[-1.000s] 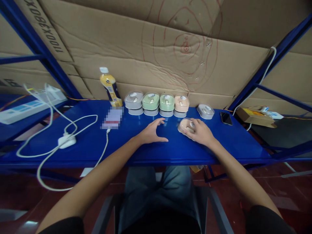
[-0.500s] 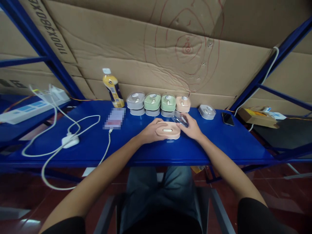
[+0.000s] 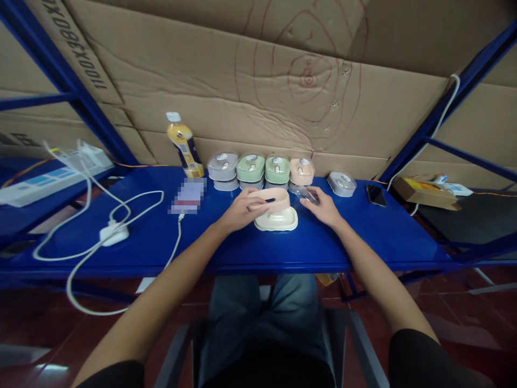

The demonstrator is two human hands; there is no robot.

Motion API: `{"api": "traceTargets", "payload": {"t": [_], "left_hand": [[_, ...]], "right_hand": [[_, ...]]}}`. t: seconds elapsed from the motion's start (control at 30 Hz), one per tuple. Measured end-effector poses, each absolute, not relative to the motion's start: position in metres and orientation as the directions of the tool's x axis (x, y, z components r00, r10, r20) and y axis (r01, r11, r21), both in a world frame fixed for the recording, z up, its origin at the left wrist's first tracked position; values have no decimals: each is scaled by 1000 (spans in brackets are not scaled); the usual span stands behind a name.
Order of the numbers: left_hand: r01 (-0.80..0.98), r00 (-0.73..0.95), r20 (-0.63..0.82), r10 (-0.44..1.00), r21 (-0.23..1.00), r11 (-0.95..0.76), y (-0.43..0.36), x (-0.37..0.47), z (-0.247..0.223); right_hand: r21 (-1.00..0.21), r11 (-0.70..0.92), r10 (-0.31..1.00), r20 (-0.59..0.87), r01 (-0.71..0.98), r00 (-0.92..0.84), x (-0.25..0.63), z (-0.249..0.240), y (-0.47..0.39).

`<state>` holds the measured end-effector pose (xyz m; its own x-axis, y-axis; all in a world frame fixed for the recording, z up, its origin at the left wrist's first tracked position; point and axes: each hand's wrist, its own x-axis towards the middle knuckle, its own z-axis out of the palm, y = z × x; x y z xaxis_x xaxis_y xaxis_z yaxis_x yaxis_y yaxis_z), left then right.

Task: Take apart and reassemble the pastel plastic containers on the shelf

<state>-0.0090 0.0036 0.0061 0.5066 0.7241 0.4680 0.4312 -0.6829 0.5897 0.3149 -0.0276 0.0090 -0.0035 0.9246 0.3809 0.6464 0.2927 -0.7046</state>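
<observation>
My left hand [image 3: 241, 210] grips a pink oval tray [image 3: 278, 198] by its left side, lifted and tilted above a cream base [image 3: 277, 220] on the blue table. Daylight shows through a small slot in the tray. In my right hand [image 3: 323, 207] is a clear lid [image 3: 304, 193], pinched at its right side, to the right of the tray. Behind my hands stands a row of lidded boxes: a grey one [image 3: 223, 165], two green ones, the nearer to centre [image 3: 277, 169], and a pink one [image 3: 302, 171], stacked on others.
A separate grey box [image 3: 341, 184] and a dark phone [image 3: 376, 195] lie at the right. A yellow bottle [image 3: 185, 146] stands at the left, with a blurred-out object, a white charger [image 3: 114, 234] and looping cables. Cardboard rises behind the table [image 3: 388, 237].
My left hand has lifted the pink tray off the cream base, uncovering it. My right hand has shifted slightly right with the clear lid. The view has moved slightly.
</observation>
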Motion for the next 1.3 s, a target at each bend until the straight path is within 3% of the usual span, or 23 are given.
{"api": "traceTargets", "payload": {"t": [0.13, 0.33, 0.53, 0.7, 0.9, 1.07, 1.3], "left_hand": [[552, 393, 462, 795, 573, -605, 19, -26, 7], [672, 368, 366, 855, 531, -516, 20, -33, 13], [746, 397, 315, 862, 436, -503, 26, -36, 14], [704, 386, 365, 847, 477, -527, 31, -38, 7], [455, 414, 520, 747, 592, -665, 12, -26, 17], [375, 612, 404, 680, 609, -699, 0, -10, 14], [401, 641, 318, 699, 638, -658, -7, 4, 3]], "right_hand": [[-636, 263, 931, 365, 726, -18, 325, 11, -26], [-456, 191, 957, 283, 869, -62, 342, 9, -23], [-433, 159, 970, 237, 887, -58, 348, 5, -22], [-448, 143, 979, 196, 882, -59, 356, 7, -20], [-502, 162, 966, 257, 850, -32, 360, 12, -20], [-603, 374, 887, 455, 705, -81, 342, 27, -33], [-517, 671, 741, 495, 532, -454, 288, 39, -53]]}}
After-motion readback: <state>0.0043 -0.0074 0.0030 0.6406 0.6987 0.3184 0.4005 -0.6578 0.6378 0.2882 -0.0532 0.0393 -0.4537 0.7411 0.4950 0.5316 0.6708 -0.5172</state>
